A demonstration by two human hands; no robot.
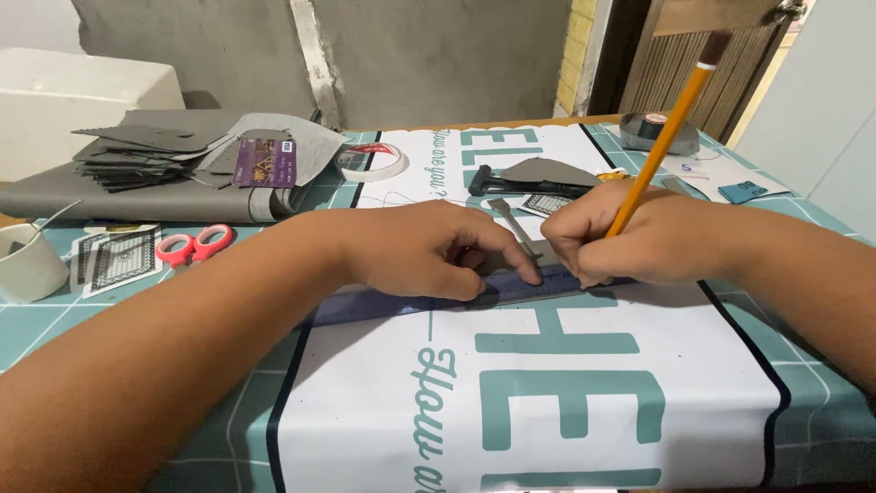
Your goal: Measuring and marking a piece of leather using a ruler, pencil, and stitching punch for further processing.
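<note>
— What lies around the hands?

— At far left, a stack of grey cut pieces (pixel 146 155) with a purple card (pixel 265 162) beside it, a roll of tape (pixel 372 162) to their right, and red-handled scissors (pixel 194 244) nearer, by a white cup (pixel 26 265). A black hammer (pixel 520 186) lies just beyond the knuckles (its head partly hidden by a grey scrap).

— And the hands themselves?

— The left hand (pixel 424 251) lies palm down, fingers spread and pressing a dark blue ruler (pixel 411 299) flat on the white banner (pixel 547 402). The right hand (pixel 639 242) is curled tight around a yellow pencil (pixel 662 141), which tilts up to the far right, its tip at the ruler's far edge, hidden by the fingers.

— Where's the ruler?

— Mid-table, running left to right under both hands.
</note>
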